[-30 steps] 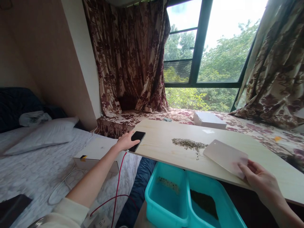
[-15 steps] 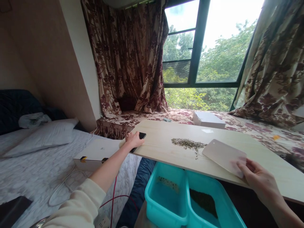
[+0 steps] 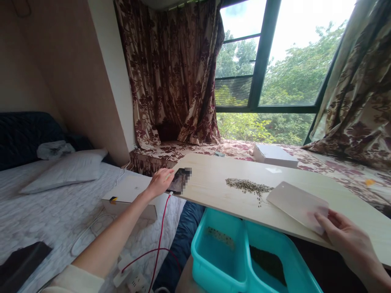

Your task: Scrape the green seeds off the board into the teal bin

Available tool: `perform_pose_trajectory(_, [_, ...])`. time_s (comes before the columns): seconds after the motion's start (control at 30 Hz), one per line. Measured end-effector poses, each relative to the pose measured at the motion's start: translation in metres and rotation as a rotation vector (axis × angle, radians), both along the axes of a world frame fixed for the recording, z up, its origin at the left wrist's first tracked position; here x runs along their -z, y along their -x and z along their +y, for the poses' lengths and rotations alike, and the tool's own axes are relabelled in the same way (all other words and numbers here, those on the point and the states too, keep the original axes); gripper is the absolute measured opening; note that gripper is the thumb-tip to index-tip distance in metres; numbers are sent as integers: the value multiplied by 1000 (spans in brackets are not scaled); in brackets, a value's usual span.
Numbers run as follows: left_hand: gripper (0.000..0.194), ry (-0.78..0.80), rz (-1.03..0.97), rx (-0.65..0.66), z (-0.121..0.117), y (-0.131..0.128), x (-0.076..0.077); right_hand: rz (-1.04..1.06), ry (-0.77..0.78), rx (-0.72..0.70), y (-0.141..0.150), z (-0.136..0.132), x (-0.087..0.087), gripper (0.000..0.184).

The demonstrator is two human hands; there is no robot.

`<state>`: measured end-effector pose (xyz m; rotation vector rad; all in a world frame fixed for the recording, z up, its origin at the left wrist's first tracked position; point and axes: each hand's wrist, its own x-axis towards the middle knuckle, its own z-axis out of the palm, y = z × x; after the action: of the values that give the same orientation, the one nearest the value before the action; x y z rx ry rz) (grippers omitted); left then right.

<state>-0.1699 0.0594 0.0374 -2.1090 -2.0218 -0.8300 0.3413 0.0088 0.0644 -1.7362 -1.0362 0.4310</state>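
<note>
My left hand (image 3: 161, 181) is at the left end of the pale wooden board (image 3: 207, 171), its fingers stretched out at the left edge of a black phone (image 3: 178, 181). The phone lies flat with its screen lit and a red cable (image 3: 163, 228) plugged into its near end. My right hand (image 3: 346, 230) grips the near right corner of a translucent white plastic scraper (image 3: 296, 203), which has a small hole in its far corner. Just left of the scraper, small greenish-brown beans (image 3: 246, 186) lie in a loose spread on the board.
Below the board's near edge stands a turquoise divided bin (image 3: 198, 272); its right compartment holds a dark mass of beans (image 3: 269, 262), its left a few specks. A white box (image 3: 275, 155) sits behind the board. Another white box (image 3: 130, 195) and a power strip (image 3: 136, 280) are at left.
My left hand has slid left off the phone, whose screen now shows lit with the red cable at its end. My right hand still holds the scraper beside the beans. The view has turned slightly left.
</note>
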Motion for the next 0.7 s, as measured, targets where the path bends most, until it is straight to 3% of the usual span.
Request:
perform_pose_trajectory(0.27, [27, 31, -81, 163, -17, 0, 4, -19, 64, -10, -6, 3, 2, 45])
perform_pose_trajectory(0.37, [29, 71, -118, 160, -2, -6, 1, -6, 66, -10, -5, 2, 1, 46])
perform_pose_trajectory(0.57, [29, 52, -193, 64, 49, -8, -14, 31, 69, 5, -3, 2, -1, 45])
perform_pose_trajectory(0.7, [31, -32, -241, 19, 48, -2, -25, 91, 45, -8, 1, -1, -4, 44])
